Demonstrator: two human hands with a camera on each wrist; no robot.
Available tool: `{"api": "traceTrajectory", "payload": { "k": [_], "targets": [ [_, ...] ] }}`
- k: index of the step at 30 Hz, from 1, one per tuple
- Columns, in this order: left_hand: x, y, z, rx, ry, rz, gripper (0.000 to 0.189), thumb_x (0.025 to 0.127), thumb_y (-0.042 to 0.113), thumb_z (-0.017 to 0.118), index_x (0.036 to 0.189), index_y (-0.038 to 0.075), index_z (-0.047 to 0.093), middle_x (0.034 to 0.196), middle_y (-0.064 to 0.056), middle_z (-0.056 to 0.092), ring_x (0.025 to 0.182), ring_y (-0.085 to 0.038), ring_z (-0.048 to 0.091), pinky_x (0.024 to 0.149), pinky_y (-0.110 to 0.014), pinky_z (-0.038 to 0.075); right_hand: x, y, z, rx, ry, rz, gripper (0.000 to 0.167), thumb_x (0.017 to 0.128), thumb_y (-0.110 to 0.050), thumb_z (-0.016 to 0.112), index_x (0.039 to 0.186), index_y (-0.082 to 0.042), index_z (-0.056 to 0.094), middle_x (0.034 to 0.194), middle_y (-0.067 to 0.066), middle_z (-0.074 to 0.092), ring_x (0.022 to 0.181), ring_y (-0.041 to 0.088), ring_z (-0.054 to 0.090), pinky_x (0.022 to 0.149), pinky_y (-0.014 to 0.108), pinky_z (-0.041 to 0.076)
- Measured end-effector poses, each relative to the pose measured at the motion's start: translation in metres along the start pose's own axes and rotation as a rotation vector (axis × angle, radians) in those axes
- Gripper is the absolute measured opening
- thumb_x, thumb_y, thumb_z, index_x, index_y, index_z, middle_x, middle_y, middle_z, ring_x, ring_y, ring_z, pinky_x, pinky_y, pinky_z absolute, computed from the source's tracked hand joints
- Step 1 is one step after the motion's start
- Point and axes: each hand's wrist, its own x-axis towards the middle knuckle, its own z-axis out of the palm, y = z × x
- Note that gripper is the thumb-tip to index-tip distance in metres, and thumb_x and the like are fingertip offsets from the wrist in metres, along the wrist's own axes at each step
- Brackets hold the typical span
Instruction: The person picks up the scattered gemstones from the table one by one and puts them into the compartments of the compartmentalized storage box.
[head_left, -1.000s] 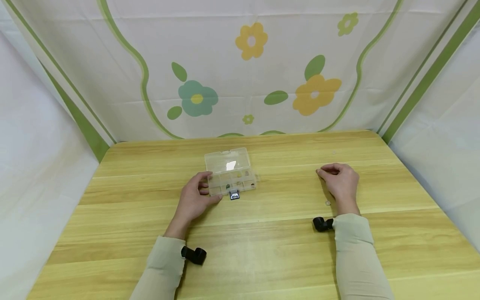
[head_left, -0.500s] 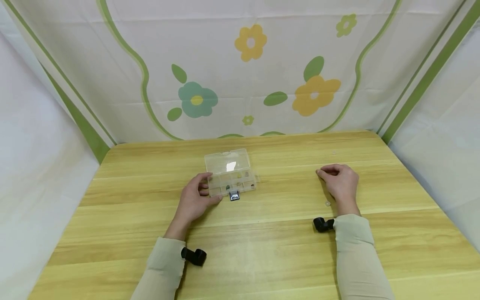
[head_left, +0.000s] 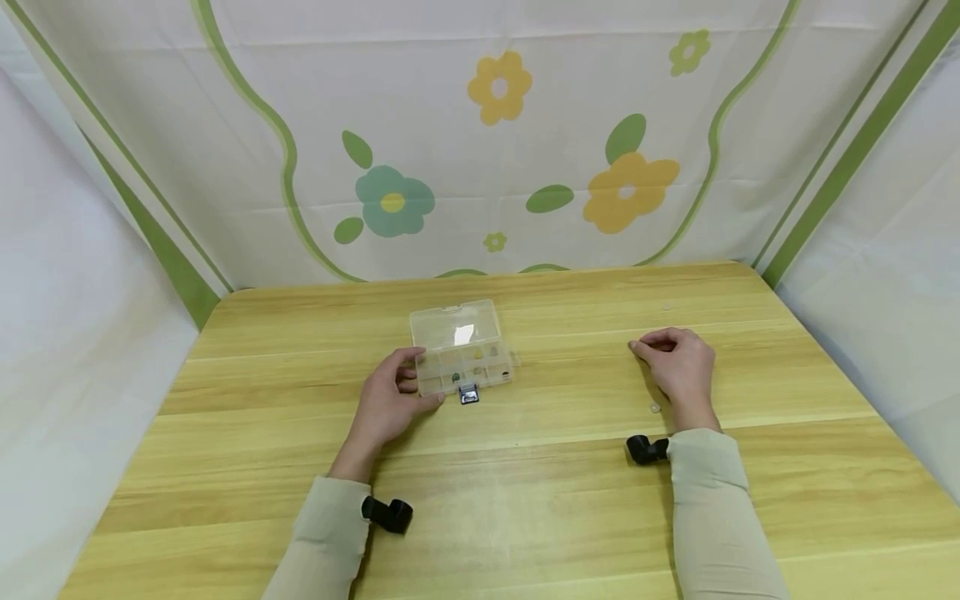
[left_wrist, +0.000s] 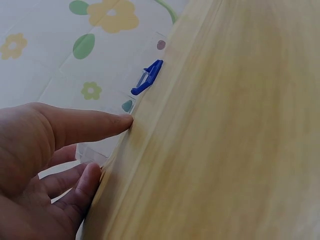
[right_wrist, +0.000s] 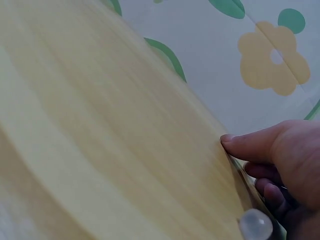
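Observation:
On the wooden table stands a clear plastic compartment box (head_left: 491, 383), its lid (head_left: 442, 323) swung up at the back. Several small pieces, one of them green (head_left: 456, 377), lie in its compartments. A blue latch (left_wrist: 147, 79) juts from the front. My left hand (head_left: 386, 400) grips the left end of the box, thumb at the front corner and fingers round the side. Farther right, my right hand (head_left: 681, 371) has thumb and index finger together at the tabletop; whether something tiny is between them is hidden. Close to that hand lies a whitish round piece (right_wrist: 256, 224).
Another tiny clear piece (head_left: 666, 307) lies on the table (head_left: 517, 508) beyond my right hand. A white cloth with printed flowers (head_left: 500, 87) hangs behind the table's back edge, and pale cloth walls stand at both sides.
The head view has shifted slightly. Both hands and the box keep their places on the table.

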Motion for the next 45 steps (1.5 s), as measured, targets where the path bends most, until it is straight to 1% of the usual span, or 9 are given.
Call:
{"api": "traceTrajectory", "payload": {
  "k": [6, 15, 26, 30, 33, 36, 40, 42, 45],
  "targets": [
    [0.001, 0.0, 0.001, -0.008, -0.005, -0.023, 0.075, 0.082, 0.004, 0.092, 0.15, 0.01, 0.059, 0.138, -0.017, 0.065, 0.114, -0.034, 0.069, 0.1, -0.047, 0.06, 0.0, 0.001, 0.0, -0.002, -0.009, -0.008, 0.029, 0.1, -0.03, 0.078, 0.111, -0.003, 0.079, 0.121, 0.018, 0.067, 0.104, 0.033, 0.065, 0.086, 0.037, 0.052],
    [0.0, 0.0, 0.0, -0.009, -0.006, -0.018, 0.075, 0.083, 0.004, 0.092, 0.15, 0.01, 0.059, 0.14, -0.017, 0.064, 0.113, -0.034, 0.068, 0.099, -0.046, 0.059, -0.001, 0.0, 0.0, -0.009, -0.007, -0.029, 0.029, 0.1, -0.029, 0.077, 0.111, -0.003, 0.079, 0.119, 0.018, 0.066, 0.103, 0.034, 0.066, 0.085, 0.037, 0.052],
    [-0.001, 0.001, -0.001, -0.016, -0.005, -0.017, 0.075, 0.082, 0.005, 0.092, 0.149, 0.009, 0.059, 0.136, -0.02, 0.065, 0.112, -0.035, 0.068, 0.099, -0.048, 0.059, -0.001, -0.002, 0.0, -0.014, -0.005, -0.017, 0.03, 0.1, -0.031, 0.077, 0.109, -0.002, 0.079, 0.118, 0.017, 0.066, 0.101, 0.033, 0.065, 0.084, 0.036, 0.051],
    [-0.001, 0.001, -0.001, -0.012, -0.005, -0.022, 0.075, 0.082, 0.005, 0.093, 0.149, 0.009, 0.059, 0.135, -0.02, 0.065, 0.112, -0.034, 0.067, 0.098, -0.047, 0.058, -0.001, -0.004, -0.001, 0.007, -0.018, 0.017, 0.033, 0.1, -0.036, 0.078, 0.11, -0.005, 0.08, 0.119, 0.016, 0.068, 0.104, 0.031, 0.064, 0.084, 0.035, 0.051],
    [-0.001, 0.001, -0.001, -0.007, -0.004, -0.021, 0.075, 0.081, 0.005, 0.093, 0.149, 0.009, 0.06, 0.134, -0.02, 0.065, 0.111, -0.033, 0.066, 0.097, -0.045, 0.058, -0.001, -0.009, -0.002, 0.034, -0.033, 0.057, 0.036, 0.099, -0.042, 0.078, 0.111, -0.008, 0.081, 0.117, 0.013, 0.072, 0.104, 0.028, 0.064, 0.083, 0.033, 0.05],
    [-0.001, 0.0, -0.001, -0.005, -0.002, -0.02, 0.075, 0.081, 0.005, 0.093, 0.148, 0.01, 0.06, 0.134, -0.02, 0.065, 0.111, -0.033, 0.066, 0.096, -0.044, 0.058, -0.001, -0.015, -0.002, 0.056, -0.044, 0.083, 0.037, 0.098, -0.045, 0.078, 0.112, -0.011, 0.081, 0.111, 0.009, 0.075, 0.099, 0.024, 0.064, 0.079, 0.03, 0.05],
    [0.0, -0.001, 0.0, -0.002, -0.003, -0.025, 0.075, 0.081, 0.004, 0.093, 0.149, 0.01, 0.06, 0.134, -0.019, 0.065, 0.112, -0.033, 0.066, 0.097, -0.045, 0.058, -0.002, -0.025, 0.001, 0.09, -0.063, 0.087, 0.037, 0.096, -0.044, 0.08, 0.113, -0.011, 0.081, 0.108, 0.006, 0.075, 0.093, 0.019, 0.064, 0.073, 0.026, 0.052],
    [0.0, 0.0, 0.0, 0.002, -0.003, -0.025, 0.075, 0.081, 0.005, 0.093, 0.149, 0.01, 0.06, 0.134, -0.019, 0.065, 0.112, -0.033, 0.066, 0.097, -0.045, 0.058, -0.004, -0.031, 0.003, 0.108, -0.08, 0.081, 0.038, 0.095, -0.043, 0.081, 0.113, -0.01, 0.081, 0.109, 0.006, 0.075, 0.093, 0.018, 0.064, 0.072, 0.024, 0.052],
    [-0.001, 0.001, -0.001, 0.007, -0.003, -0.02, 0.075, 0.081, 0.005, 0.093, 0.148, 0.01, 0.06, 0.133, -0.02, 0.065, 0.111, -0.033, 0.066, 0.097, -0.046, 0.058, -0.007, -0.038, 0.008, 0.114, -0.106, 0.062, 0.037, 0.095, -0.043, 0.082, 0.113, -0.01, 0.081, 0.112, 0.008, 0.074, 0.093, 0.019, 0.064, 0.072, 0.025, 0.052]
  ]
}}
